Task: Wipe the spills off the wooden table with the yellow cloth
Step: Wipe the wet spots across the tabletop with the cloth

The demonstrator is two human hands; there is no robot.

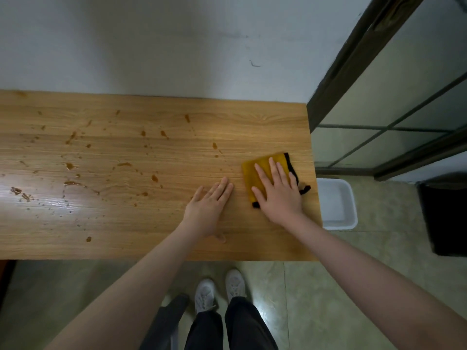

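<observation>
The wooden table [156,223] runs left to right across the view, its far edge against a pale wall [151,46]. Its right end stops just short of a dark-framed glass door [394,117].

The yellow cloth [255,173] lies flat on the table near the right end, closer to the right edge than to the middle. It is folded to a rough rectangle with black trim along its right side and at its near corners. Its long axis runs from the near edge toward the wall, leaning slightly right at the far end.

The right hand [278,195] rests palm down on the cloth. The fingers are straight and spread, pointing toward the wall; they press the cloth and do not curl round it. The left hand [208,208] lies flat on bare wood just left of the cloth, apart from it, fingers straight and together, holding nothing.

Brown spills [72,183] are scattered over the left and middle of the table as drops, streaks and small pools. The nearest drops lie just beyond and to the left of the cloth. The cloth touches none of the larger pools.

On the floor beside the right end of the table sits a white tub [338,218], with a black bin [444,218] further right. White shoes [219,291] and dark trousers show below the near edge.
</observation>
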